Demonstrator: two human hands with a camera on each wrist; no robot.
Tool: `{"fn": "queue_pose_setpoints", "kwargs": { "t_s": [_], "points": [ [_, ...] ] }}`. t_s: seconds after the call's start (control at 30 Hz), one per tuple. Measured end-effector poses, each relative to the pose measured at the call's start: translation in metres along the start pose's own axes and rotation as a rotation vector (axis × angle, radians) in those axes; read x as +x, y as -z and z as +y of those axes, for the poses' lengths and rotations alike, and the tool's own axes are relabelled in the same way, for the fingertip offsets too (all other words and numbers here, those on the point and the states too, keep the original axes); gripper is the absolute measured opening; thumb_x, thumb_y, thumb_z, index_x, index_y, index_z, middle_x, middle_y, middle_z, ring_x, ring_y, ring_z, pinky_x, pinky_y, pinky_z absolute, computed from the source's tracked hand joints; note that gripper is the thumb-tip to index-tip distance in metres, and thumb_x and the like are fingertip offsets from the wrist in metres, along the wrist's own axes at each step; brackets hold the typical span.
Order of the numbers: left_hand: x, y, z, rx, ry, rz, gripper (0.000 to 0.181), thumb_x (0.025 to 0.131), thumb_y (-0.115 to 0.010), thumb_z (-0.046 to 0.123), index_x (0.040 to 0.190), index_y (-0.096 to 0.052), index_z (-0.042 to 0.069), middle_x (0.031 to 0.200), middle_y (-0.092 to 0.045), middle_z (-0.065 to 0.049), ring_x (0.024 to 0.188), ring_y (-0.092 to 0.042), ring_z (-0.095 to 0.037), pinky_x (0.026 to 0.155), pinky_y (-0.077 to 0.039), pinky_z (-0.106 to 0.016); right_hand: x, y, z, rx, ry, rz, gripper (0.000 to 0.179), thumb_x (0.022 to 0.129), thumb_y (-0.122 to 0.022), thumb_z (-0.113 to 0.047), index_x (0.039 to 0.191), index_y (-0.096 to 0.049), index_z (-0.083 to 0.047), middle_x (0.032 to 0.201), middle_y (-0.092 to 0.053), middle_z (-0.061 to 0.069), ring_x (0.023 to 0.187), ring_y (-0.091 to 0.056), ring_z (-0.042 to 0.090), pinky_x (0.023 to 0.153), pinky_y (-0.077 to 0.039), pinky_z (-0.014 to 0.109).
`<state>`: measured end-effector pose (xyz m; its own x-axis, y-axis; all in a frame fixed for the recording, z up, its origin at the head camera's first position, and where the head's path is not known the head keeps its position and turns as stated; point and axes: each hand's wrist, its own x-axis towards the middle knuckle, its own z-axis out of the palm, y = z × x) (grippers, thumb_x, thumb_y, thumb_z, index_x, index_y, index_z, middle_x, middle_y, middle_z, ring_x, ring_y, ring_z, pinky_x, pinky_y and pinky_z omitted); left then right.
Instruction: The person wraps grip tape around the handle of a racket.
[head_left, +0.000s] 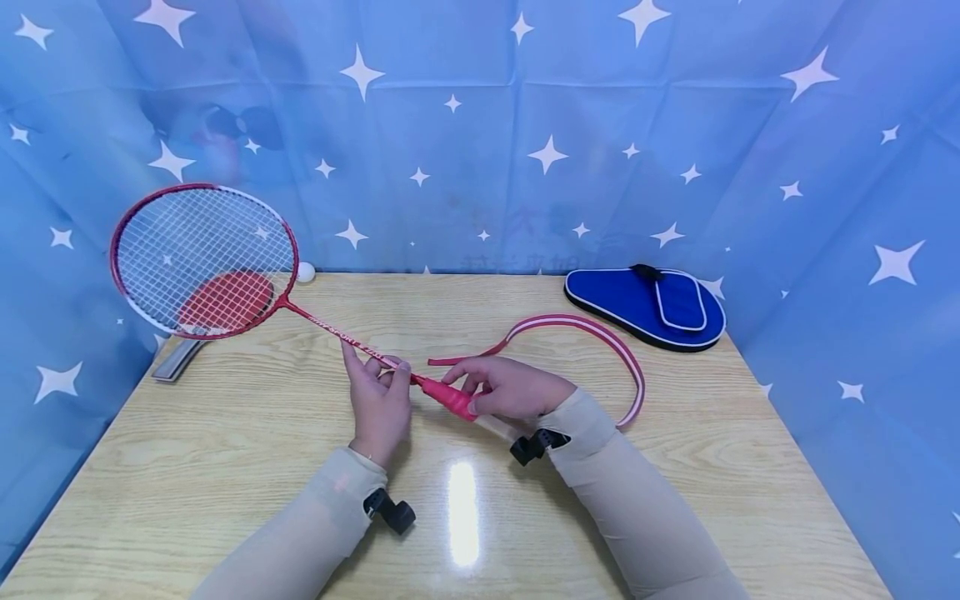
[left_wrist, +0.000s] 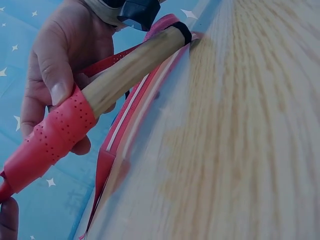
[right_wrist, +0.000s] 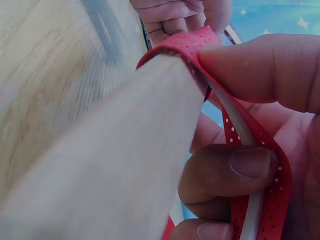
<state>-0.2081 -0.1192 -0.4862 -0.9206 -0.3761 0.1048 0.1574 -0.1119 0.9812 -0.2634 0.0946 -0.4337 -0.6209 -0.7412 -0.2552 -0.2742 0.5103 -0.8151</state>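
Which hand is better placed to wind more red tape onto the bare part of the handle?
Probably the right hand: it grips the red tape where the wrapping meets the bare handle, while the left hand holds the racket shaft.

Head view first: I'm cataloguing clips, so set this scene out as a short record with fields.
Left hand: holds the slim shaft of a red-and-white badminton racket
Right hand: pinches red perforated grip tape
Handle: pale wooden handle, wrapped at the shaft end, bare below
Loose tape: curves beyond the right hand
Surface: pale wood-grain table
Back left: red-faced table-tennis bat, partly seen through the strings; round white ball
Back right: flat blue case with white piping
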Motion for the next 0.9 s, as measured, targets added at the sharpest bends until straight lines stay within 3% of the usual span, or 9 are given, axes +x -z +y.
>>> {"fn": "queue_pose_setpoints", "kwargs": {
  "t_s": [0.3,0.43,0.63,0.9],
  "points": [
    [0.0001,0.0006,0.0008,0.047,-0.011,0.006,0.107,0.101,-0.064,0.000,0.169,0.016,0.023,0.122,-0.060,-0.027,0.078,-0.072,-0.013,0.074,-0.063,-0.034,-0.0008,-0.0023,-0.0037,-0.053,0.008,0.030,0.048,0.094,-0.076,-0.007,0.137,-0.061,-0.023,0.111,-0.069,0.001,0.098,-0.066,0.023,0.087,-0.056,0.036],
    [0.0000,0.0006,0.0012,0.069,-0.012,0.027,0.111,0.099,-0.067,0.000,0.169,0.017,0.023,0.120,-0.062,-0.024,0.075,-0.072,-0.015,0.070,-0.062,-0.031,0.0002,-0.0043,-0.0028,-0.058,0.017,0.039,0.047,0.094,-0.076,-0.007,0.136,-0.060,-0.023,0.111,-0.067,0.001,0.094,-0.066,0.023,0.087,-0.055,0.037],
    [-0.0004,0.0003,0.0026,0.045,-0.011,0.045,0.116,0.099,-0.067,-0.001,0.167,0.021,0.032,0.124,-0.064,-0.027,0.075,-0.073,-0.017,0.068,-0.059,-0.026,0.0013,-0.0054,0.0004,-0.059,0.006,0.047,0.050,0.094,-0.077,-0.011,0.138,-0.059,-0.026,0.113,-0.066,0.002,0.092,-0.067,0.020,0.086,-0.056,0.037],
    [0.0001,0.0002,0.0041,0.007,0.006,0.047,0.114,0.099,-0.063,-0.004,0.166,0.020,0.037,0.122,-0.061,-0.029,0.073,-0.071,-0.018,0.066,-0.057,-0.024,0.0009,-0.0017,0.0015,-0.077,0.027,0.028,0.049,0.095,-0.077,-0.011,0.138,-0.063,-0.028,0.115,-0.068,-0.001,0.101,-0.066,0.023,0.087,-0.055,0.037]
  ]
}}
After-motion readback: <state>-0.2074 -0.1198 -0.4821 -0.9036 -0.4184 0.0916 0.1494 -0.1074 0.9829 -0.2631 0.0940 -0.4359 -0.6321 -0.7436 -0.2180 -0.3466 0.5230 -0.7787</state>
